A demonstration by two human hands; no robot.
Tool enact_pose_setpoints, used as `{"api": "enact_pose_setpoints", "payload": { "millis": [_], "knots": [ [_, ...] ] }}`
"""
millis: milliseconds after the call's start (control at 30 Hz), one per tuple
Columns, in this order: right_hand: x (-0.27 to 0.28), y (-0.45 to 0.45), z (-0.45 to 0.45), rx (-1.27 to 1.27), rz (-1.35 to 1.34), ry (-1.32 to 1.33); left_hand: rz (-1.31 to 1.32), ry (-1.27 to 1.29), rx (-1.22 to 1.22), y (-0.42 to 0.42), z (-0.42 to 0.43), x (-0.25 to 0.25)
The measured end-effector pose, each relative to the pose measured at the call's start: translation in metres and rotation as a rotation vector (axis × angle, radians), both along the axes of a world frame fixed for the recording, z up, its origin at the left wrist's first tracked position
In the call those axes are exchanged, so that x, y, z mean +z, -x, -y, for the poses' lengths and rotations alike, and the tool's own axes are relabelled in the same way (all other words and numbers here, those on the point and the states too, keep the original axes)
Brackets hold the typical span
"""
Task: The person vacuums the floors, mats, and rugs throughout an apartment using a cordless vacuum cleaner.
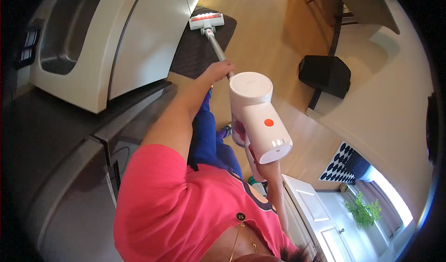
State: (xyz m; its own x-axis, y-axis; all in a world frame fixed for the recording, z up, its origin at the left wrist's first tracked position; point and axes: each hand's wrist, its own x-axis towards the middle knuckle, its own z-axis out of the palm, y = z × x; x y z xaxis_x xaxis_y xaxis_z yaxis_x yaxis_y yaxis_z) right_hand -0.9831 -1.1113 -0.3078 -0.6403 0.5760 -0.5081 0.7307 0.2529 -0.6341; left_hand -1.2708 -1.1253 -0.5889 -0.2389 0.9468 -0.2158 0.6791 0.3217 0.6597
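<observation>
My left hand [220, 70] is closed round the grey tube [215, 47] of a stick vacuum cleaner. The white motor body [267, 129], with a round orange button, hangs in front of my chest. Below its rear end, my right hand [268, 169] is wrapped round the handle, its fingers partly hidden by the body. At the far end of the tube, the white floor head [206, 21] with a red roller rests on a dark mat [201, 53] beside the white cabinet, its front strip lit.
A steel sink [62, 34] in a pale counter and a white cabinet front [148, 34] stand at left. A black box-shaped object [325, 75] is by the right wall, with a chair [364, 6] beyond. At lower right are a white door [313, 206] and a plant [363, 211].
</observation>
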Motion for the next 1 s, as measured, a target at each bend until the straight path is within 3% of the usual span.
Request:
{"api": "enact_pose_setpoints", "payload": {
  "millis": [233,467,600,800,867,1000],
  "knots": [
    [0.033,-0.080,0.022,0.127,-0.057,-0.065,-0.025,-0.263,-0.064,-0.110,0.040,-0.010],
    [0.055,-0.164,0.044,0.046,0.110,0.047,-0.098,-0.252,-0.098,-0.183,0.074,0.004],
    [0.073,-0.221,0.049,0.273,-0.022,-0.204,-0.154,-0.406,-0.069,-0.212,0.082,0.050],
    [0.138,-0.243,0.034,0.564,-0.140,-0.537,-0.245,-0.349,-0.065,-0.241,0.085,0.105],
    [0.133,-0.259,0.035,0.364,0.006,-0.302,-0.235,-0.360,-0.057,-0.244,0.089,0.113],
    [0.138,-0.238,0.034,0.216,0.020,-0.125,-0.196,-0.357,-0.091,-0.253,0.097,0.087]
  ]
}}
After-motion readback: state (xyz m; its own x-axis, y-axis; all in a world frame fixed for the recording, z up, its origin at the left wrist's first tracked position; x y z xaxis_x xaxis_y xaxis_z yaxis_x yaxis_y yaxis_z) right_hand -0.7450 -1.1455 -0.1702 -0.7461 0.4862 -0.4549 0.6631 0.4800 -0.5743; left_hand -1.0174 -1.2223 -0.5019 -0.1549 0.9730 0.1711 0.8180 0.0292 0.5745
